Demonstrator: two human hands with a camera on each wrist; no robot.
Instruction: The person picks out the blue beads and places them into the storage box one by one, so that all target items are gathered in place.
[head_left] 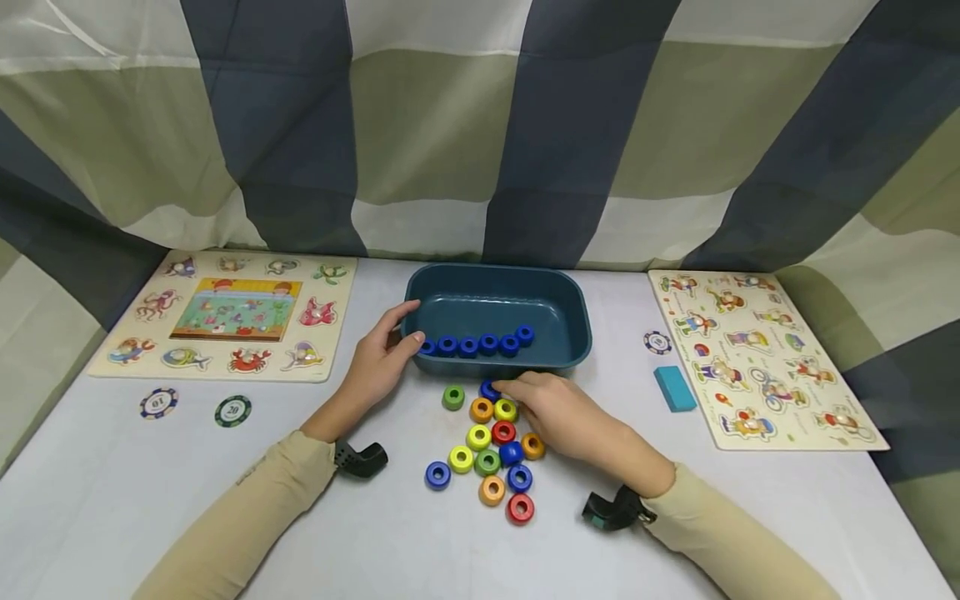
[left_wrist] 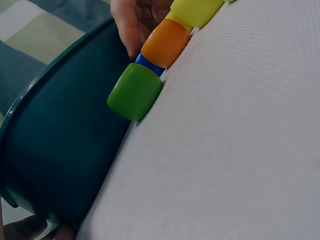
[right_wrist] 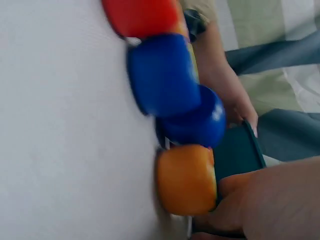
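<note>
My left hand [head_left: 382, 350] grips the left end of a dark teal tub [head_left: 498, 277], its thumb over the front corner of the rim. Inside, along the tub's near side, several blue beads [head_left: 488, 343] stand in a row. Just in front of the tub, my right hand [head_left: 562, 412] has its curled fingertips on a blue bead [head_left: 488, 390]; the thumb is hidden. That bead is mostly behind a green bead [left_wrist: 135, 92] and an orange bead [left_wrist: 166, 43] in the left wrist view. Loose beads in red, yellow, green, orange and blue [head_left: 437, 475] spread toward the front.
A sea-animal puzzle board [head_left: 315, 275] lies at the left, with two poker chips [head_left: 233, 411] before it. To the right are another puzzle board [head_left: 750, 367], a teal block [head_left: 675, 389] and a chip [head_left: 657, 342]. A checked curtain [head_left: 480, 125] hangs behind the table.
</note>
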